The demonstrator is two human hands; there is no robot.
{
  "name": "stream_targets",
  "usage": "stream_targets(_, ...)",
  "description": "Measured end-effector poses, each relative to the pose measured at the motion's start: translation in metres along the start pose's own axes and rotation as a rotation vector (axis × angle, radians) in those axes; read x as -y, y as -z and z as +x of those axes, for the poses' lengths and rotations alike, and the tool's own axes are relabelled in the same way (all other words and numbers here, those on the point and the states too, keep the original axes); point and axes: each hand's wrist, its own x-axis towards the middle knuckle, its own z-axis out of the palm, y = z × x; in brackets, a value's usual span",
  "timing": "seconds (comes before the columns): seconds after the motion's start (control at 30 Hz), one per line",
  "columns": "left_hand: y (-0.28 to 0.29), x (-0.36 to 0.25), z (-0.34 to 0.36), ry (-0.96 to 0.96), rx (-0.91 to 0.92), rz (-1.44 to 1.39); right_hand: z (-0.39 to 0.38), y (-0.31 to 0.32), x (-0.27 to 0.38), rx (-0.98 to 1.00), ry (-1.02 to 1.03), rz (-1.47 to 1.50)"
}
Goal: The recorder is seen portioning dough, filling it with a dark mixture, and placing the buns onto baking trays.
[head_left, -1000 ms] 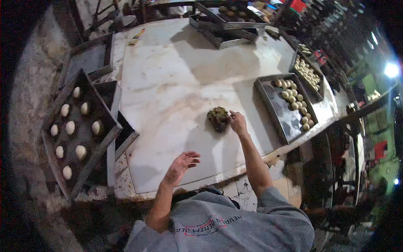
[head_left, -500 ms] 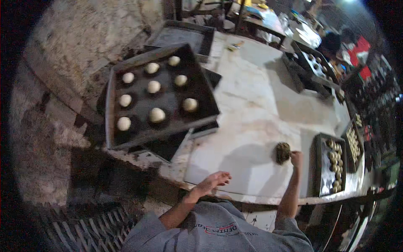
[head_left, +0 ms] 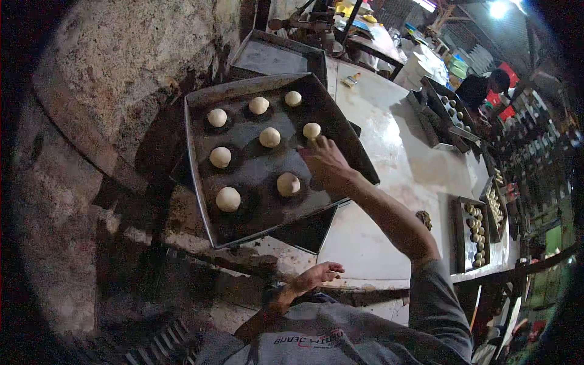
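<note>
A dark, shallow baking tray [head_left: 243, 176] holds pale dough balls [head_left: 269, 137] spaced apart in rows. My right hand [head_left: 328, 165] reaches over the tray's right side, fingers bent and pointing at a dough ball [head_left: 311, 131] in the far right part. What those fingers hold, if anything, is hidden; the hand also covers part of the tray beneath it. Behind my right forearm a brown, crumbly lump [head_left: 424, 219] on the table shows in part. Empty, with loosely parted fingers, my left hand [head_left: 317, 275] hovers by the table's near edge.
Under the tray juts another dark tray [head_left: 307, 231]; one more tray [head_left: 277, 58] lies behind. To the right a tray of small balls [head_left: 465, 237] stands on the pale table [head_left: 377, 243]. A brush [head_left: 351, 79] lies at the far end. A person [head_left: 480, 91] is at the far right.
My right hand has left the brown lump and moved left over the tray of dough balls. My left hand stays near the table edge. The view has shifted.
</note>
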Motion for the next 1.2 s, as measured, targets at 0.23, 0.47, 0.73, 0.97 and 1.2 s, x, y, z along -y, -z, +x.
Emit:
stream_targets(0.23,-0.003,0.024,0.008,-0.014,0.081,-0.114,-0.023,0.020,-0.018,0.200,0.026,0.118)
stream_targets(0.47,-0.034,0.049,0.047,0.259,0.085,0.040,-0.273,0.052,0.043,-0.687,-0.618,0.554)
stream_targets(0.73,-0.189,0.130,0.150,0.556,0.351,0.461,-0.694,-0.006,0.364,-0.475,-2.062,0.269)
stream_targets(0.97,-0.345,0.273,0.195,0.791,0.674,0.453,-0.765,0.020,0.479,-1.124,-2.893,0.174)
stream_targets(1.2,-0.437,0.403,0.180,1.212,1.176,0.612,-0.654,-0.087,0.604,-0.470,-3.428,0.639)
